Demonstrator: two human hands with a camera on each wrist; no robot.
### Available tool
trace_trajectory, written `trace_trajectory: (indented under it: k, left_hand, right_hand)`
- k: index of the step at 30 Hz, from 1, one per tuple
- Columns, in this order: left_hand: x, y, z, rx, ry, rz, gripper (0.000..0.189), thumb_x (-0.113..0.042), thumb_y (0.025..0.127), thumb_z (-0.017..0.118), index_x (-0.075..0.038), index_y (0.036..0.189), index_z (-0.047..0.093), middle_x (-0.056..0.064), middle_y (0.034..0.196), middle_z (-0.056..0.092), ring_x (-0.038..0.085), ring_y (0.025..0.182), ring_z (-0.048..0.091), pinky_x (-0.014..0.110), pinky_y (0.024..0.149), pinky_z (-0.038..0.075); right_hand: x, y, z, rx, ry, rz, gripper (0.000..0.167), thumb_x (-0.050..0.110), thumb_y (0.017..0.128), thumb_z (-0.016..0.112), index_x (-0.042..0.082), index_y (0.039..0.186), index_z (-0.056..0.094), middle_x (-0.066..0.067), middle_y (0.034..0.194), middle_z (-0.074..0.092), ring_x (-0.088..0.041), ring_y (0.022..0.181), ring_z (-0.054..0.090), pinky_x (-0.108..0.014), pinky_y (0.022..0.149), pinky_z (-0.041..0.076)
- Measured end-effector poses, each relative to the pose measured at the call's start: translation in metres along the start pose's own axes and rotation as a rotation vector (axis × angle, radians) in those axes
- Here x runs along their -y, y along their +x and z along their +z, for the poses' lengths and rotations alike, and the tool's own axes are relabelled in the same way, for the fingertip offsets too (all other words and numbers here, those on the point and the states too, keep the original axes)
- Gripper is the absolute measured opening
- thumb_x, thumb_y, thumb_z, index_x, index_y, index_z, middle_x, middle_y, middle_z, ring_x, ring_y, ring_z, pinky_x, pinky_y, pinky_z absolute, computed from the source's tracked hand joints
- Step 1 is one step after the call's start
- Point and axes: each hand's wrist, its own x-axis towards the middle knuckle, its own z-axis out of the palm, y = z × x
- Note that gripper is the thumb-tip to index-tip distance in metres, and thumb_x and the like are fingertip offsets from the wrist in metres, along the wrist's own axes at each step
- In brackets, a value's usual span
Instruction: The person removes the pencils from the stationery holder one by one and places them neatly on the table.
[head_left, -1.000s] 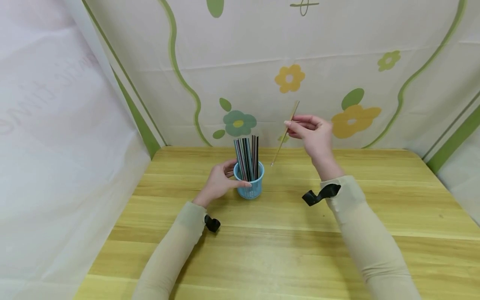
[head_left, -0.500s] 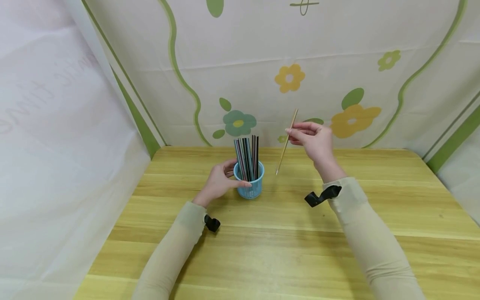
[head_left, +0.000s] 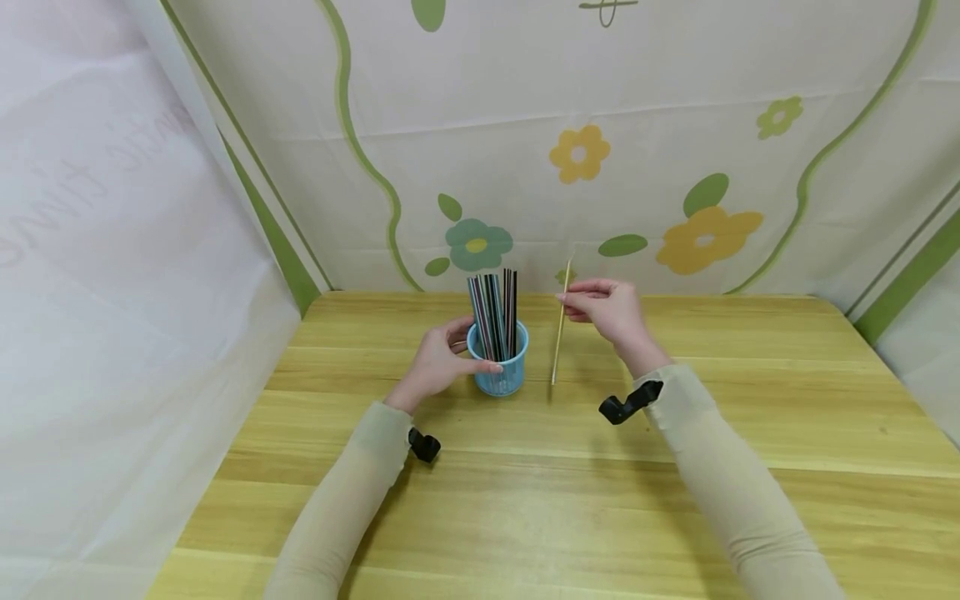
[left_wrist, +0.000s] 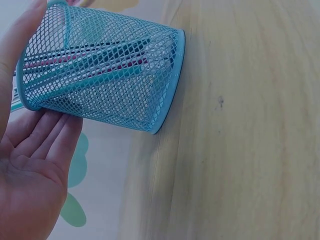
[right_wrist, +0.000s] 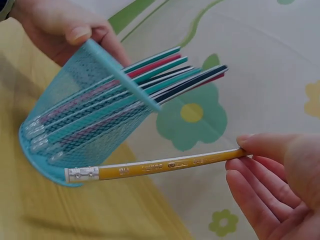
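A light-blue mesh pencil cup (head_left: pixel 501 383) stands upright on the table, holding several striped pencils (head_left: pixel 491 317). My left hand (head_left: pixel 437 365) grips the cup from its left side, thumb on the near side near the rim and fingers behind. In the left wrist view, the pencils' lower ends (left_wrist: pixel 157 55) show through the mesh. To the right of the cup, my right hand (head_left: pixel 606 312) pinches a yellow pencil (right_wrist: pixel 165 166) near its upper end. This pencil's eraser end (right_wrist: pixel 82 174) points down, close to the tabletop; whether it touches is unclear.
The wooden table (head_left: pixel 480 517) extends on both sides and toward the front. A white cloth (head_left: pixel 487 75) printed with flowers hangs directly behind its back edge. Another pale cloth (head_left: pixel 112 292) hangs on the left. Black wrist mounts (head_left: pixel 630 404) sit on both sleeves.
My right hand has come down and slightly left with the yellow pencil, which now hangs steeper, beside the cup. My left hand and the cup have stayed in place.
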Motion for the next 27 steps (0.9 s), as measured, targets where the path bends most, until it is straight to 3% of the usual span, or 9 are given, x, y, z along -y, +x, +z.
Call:
trace_trajectory:
  k: [9, 18, 27]
  left_hand:
    - [0.0, 0.0, 0.0, 0.003, 0.01, -0.013, 0.09, -0.03, 0.07, 0.097, -0.009, 0.147, 0.053, -0.001, 0.137, 0.061, 0.017, 0.122, 0.06, 0.036, 0.106, 0.048]
    - [0.0, 0.0, -0.001, 0.002, 0.009, -0.002, 0.09, -0.03, 0.071, 0.097, -0.008, 0.146, 0.053, 0.001, 0.137, 0.061, 0.02, 0.122, 0.06, 0.038, 0.106, 0.048]
    - [0.001, 0.0, 0.0, 0.003, 0.0, 0.004, 0.089, -0.029, 0.071, 0.097, -0.009, 0.146, 0.054, 0.0, 0.137, 0.061, 0.018, 0.122, 0.06, 0.034, 0.105, 0.049]
  right_hand:
    - [-0.029, 0.003, 0.011, 0.051, -0.051, 0.125, 0.042, 0.009, 0.088, 0.082, -0.011, 0.121, 0.066, -0.021, 0.104, 0.074, -0.025, 0.083, 0.074, -0.051, 0.091, 0.056]
    - [-0.053, 0.003, 0.021, 0.066, -0.098, 0.182, 0.034, 0.005, 0.088, 0.081, -0.009, 0.116, 0.069, -0.018, 0.098, 0.074, -0.02, 0.075, 0.073, -0.035, 0.077, 0.062]
    - [-0.064, 0.003, 0.028, 0.066, -0.131, 0.203, 0.037, 0.004, 0.086, 0.082, -0.009, 0.118, 0.069, -0.019, 0.096, 0.074, -0.023, 0.075, 0.073, -0.033, 0.074, 0.063]
